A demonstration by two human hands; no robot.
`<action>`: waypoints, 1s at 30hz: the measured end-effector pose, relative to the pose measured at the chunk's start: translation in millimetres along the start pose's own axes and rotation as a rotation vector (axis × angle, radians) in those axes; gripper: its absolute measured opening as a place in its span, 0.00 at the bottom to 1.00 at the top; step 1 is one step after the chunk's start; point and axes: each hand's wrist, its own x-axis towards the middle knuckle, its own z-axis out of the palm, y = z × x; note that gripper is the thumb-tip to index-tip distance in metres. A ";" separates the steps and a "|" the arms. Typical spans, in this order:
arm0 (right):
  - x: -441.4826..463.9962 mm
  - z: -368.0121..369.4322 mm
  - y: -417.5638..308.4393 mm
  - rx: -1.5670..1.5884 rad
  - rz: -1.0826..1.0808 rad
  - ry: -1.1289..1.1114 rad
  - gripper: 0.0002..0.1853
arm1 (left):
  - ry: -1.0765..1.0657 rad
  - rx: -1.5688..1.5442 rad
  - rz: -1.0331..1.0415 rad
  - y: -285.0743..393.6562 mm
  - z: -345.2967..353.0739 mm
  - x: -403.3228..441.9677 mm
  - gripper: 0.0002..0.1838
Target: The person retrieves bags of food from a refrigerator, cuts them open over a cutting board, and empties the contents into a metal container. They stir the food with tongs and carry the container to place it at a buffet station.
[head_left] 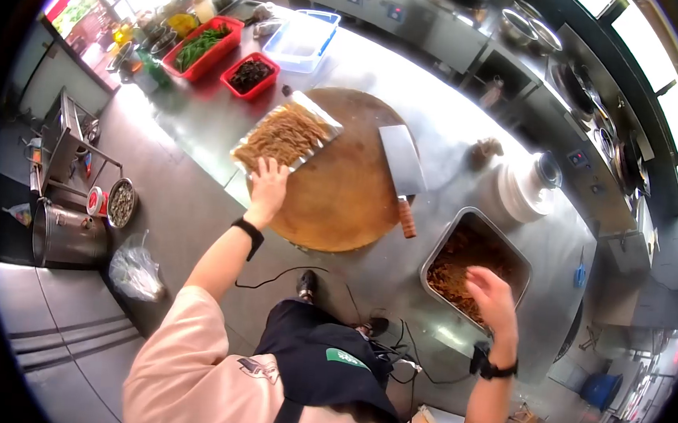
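My left hand point(268, 189) rests on the near end of a foil sheet or shallow foil tray point(327, 116), fingers spread and stretched out over brown shredded food point(285, 133). That foil lies partly on a round wooden chopping board point(340, 200). On the board's right side is a cleaver point(402, 159), its wooden handle pointing toward me. My right hand point(494, 299) is over a deep metal pan point(433, 259) holding reddish-brown shredded food point(462, 255). Its fingers are bent together, and whatever they hold is hidden.
Red bins of green vegetables point(201, 49) and dark food point(251, 75) stand at the far left, beside a clear plastic container point(302, 40). Stacked white plates point(523, 191) are beyond the pan. A cable point(292, 269) trails across the floor near my feet.
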 end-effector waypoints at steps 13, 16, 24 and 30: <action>202.8 227.1 36.6 -0.921 -0.083 0.255 0.37 | -0.087 -0.388 0.334 -12.8 -63.0 -107.6 0.11; 204.9 230.7 14.6 -0.920 0.011 0.206 0.35 | -0.238 -0.428 0.359 -25.1 -75.0 -79.8 0.22; 125.3 207.2 -121.7 -0.601 -0.201 0.198 0.34 | -0.417 -0.496 0.489 -30.0 -33.2 40.0 0.58; 106.7 231.6 -183.1 -0.670 -0.129 -0.050 0.32 | -0.430 -0.504 0.491 -24.9 -9.4 35.7 0.71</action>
